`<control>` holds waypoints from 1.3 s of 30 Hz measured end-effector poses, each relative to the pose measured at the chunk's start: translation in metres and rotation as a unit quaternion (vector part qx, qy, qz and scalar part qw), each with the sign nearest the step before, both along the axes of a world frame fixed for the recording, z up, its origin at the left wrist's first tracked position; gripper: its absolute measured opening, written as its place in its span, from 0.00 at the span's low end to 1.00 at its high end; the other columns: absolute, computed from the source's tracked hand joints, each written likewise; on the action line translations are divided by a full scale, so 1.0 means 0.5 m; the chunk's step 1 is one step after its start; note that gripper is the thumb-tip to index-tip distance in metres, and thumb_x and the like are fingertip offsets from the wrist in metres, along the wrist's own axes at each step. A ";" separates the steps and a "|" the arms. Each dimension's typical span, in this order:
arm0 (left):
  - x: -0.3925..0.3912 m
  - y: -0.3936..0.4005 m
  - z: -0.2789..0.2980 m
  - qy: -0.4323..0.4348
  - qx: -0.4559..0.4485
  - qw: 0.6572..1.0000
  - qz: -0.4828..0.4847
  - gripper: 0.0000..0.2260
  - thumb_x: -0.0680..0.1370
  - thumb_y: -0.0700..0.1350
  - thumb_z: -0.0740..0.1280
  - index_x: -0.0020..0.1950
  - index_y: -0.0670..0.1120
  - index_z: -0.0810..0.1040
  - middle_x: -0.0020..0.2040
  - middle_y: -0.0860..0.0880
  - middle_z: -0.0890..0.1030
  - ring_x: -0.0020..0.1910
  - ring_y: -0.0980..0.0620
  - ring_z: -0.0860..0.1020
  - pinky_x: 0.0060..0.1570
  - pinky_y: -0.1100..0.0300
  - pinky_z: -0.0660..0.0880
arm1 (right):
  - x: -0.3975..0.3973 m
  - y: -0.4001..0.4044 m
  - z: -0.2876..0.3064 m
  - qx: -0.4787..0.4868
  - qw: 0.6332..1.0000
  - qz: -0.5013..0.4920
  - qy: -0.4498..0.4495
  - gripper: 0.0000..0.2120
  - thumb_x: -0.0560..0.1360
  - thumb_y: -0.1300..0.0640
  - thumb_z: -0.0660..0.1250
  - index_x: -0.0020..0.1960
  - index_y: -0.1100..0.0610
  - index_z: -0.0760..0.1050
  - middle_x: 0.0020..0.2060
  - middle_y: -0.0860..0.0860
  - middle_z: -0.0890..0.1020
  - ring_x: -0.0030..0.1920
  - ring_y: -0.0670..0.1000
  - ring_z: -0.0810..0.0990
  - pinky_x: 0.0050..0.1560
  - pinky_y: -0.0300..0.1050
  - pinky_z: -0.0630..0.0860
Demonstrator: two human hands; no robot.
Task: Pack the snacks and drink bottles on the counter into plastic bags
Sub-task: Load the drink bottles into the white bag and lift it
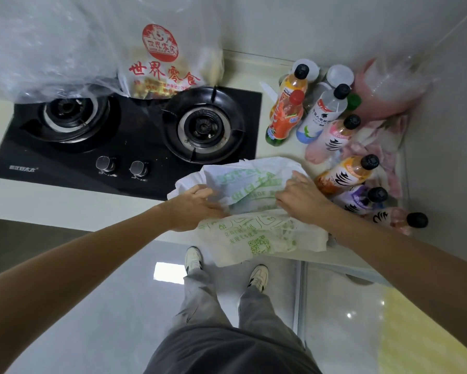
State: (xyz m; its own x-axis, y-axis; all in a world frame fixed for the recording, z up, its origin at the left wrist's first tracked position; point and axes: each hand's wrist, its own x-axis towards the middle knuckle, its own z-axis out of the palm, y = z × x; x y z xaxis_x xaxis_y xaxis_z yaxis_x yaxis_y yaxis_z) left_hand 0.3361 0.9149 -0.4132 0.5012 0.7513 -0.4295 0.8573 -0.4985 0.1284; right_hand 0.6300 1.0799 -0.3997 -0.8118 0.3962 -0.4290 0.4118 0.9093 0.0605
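The white bag with green print [250, 206] lay crumpled at the front edge of the counter [65, 195], part of it hanging over the lip toward the floor. I had both hands on it: my left hand [192, 209] gripped the bag's left side, fingers curled into the plastic, and my right hand [301, 198] pinched a fold on its right side, fingertips buried in the film, so the bag's middle bunched up between the two hands. Just right of the right hand stood and leaned the drink bottles [343, 174], black-capped ones nearest, an orange bottle with a red cap [283, 120] farther back, all crowded into the corner beside a pink bag [383, 98]. To the left of the white bag sat the black gas stove [124, 136], the bag's far corner touching its front right edge. At the back of the stove rested a clear snack bag with red lettering [165, 68], next to a big clear bag [46, 47].
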 end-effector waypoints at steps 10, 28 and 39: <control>0.039 0.009 0.039 0.147 0.006 0.986 0.072 0.25 0.80 0.69 0.54 0.69 0.57 0.77 0.68 0.54 0.77 0.71 0.45 0.64 0.75 0.42 0.55 | 0.007 -0.005 0.030 0.037 0.989 0.005 -0.144 0.32 0.73 0.25 0.62 0.56 0.51 0.83 0.51 0.51 0.80 0.59 0.58 0.73 0.76 0.60 0.54; -0.004 0.008 0.078 0.200 0.117 0.951 0.206 0.19 0.80 0.61 0.60 0.63 0.55 0.81 0.73 0.45 0.63 0.73 0.42 0.59 0.74 0.36 0.54 | -0.003 -0.051 0.038 0.072 0.994 0.069 0.034 0.04 0.63 0.59 0.74 0.38 0.55 0.84 0.60 0.55 0.78 0.60 0.59 0.74 0.58 0.58 0.63; -0.003 -0.016 0.007 0.171 0.033 0.949 0.263 0.24 0.82 0.62 0.47 0.70 0.61 0.75 0.70 0.48 0.65 0.70 0.41 0.61 0.70 0.29 0.53 | -0.017 -0.054 -0.019 0.018 0.994 -0.013 -0.108 0.11 0.85 0.48 0.60 0.56 0.46 0.82 0.42 0.47 0.84 0.56 0.57 0.77 0.58 0.54 0.63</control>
